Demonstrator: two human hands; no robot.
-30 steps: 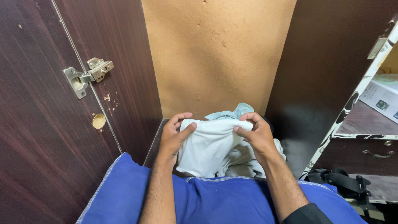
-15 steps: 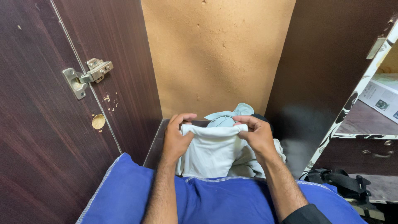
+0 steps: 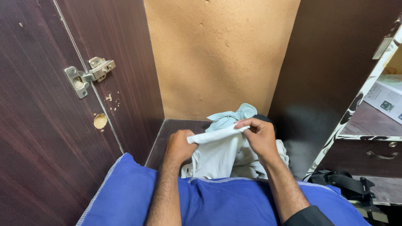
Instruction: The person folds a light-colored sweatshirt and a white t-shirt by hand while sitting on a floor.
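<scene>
A pale white cloth [image 3: 215, 152] lies on a heap of clothes inside a dark wooden cupboard. My left hand [image 3: 179, 145] is closed on the cloth's near left edge, with the fingers curled under. My right hand [image 3: 259, 137] pinches the cloth's top right edge between thumb and fingers. The edge stretches between the two hands, slanting up to the right. Behind it sits a light blue garment [image 3: 230, 117]. More pale fabric [image 3: 280, 152] bunches under my right wrist.
A blue cushion [image 3: 125, 196] lies under my forearms at the cupboard's front. The open door with a metal hinge [image 3: 88, 75] stands at left. The tan back panel [image 3: 217, 58] is ahead. At right are a drawer unit [image 3: 372, 157] and black straps [image 3: 347, 182].
My left hand has dropped and drawn back toward me, curling tighter on the cloth. The held edge went from level to slanted. My right hand kept its pinch and hardly moved.
</scene>
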